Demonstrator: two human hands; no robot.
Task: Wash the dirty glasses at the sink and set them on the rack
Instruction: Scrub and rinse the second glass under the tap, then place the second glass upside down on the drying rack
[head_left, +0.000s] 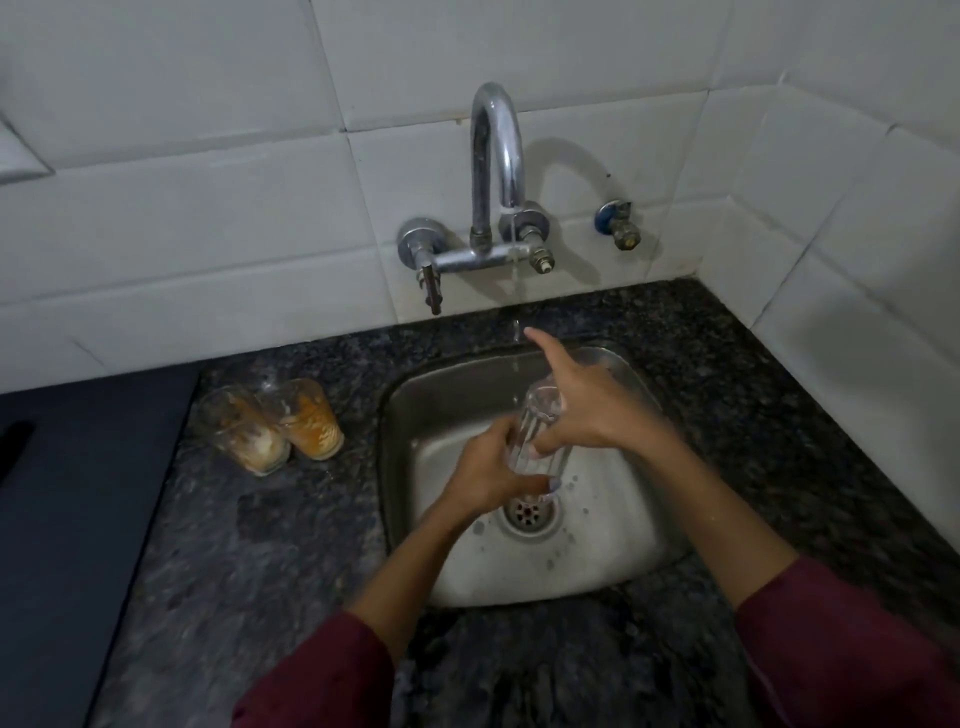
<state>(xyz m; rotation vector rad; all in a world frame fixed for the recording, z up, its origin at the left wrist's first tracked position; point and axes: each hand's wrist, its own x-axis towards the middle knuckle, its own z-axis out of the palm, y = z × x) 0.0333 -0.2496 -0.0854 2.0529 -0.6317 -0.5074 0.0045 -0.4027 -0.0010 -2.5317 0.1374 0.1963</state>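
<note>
A clear glass (540, 415) hangs tilted over the steel sink (415, 415), close to a thin stream of water falling from the tap (496, 156). My left hand (485, 475) grips its lower part from the left, fingers curled round it. My right hand (582, 402) holds it from the right, thumb across the front of the glass and forefinger pointing up toward the stream. Two dirty glasses, one smeared whitish (244, 428) and one smeared orange (311, 418), stand side by side on the dark granite counter (234, 545) left of the sink.
A dark flat surface (67, 519) lies at the far left of the counter. White tiled walls meet in a corner at the right. A small valve (621, 226) sticks out of the wall right of the tap. The drain (527, 514) sits below the hands.
</note>
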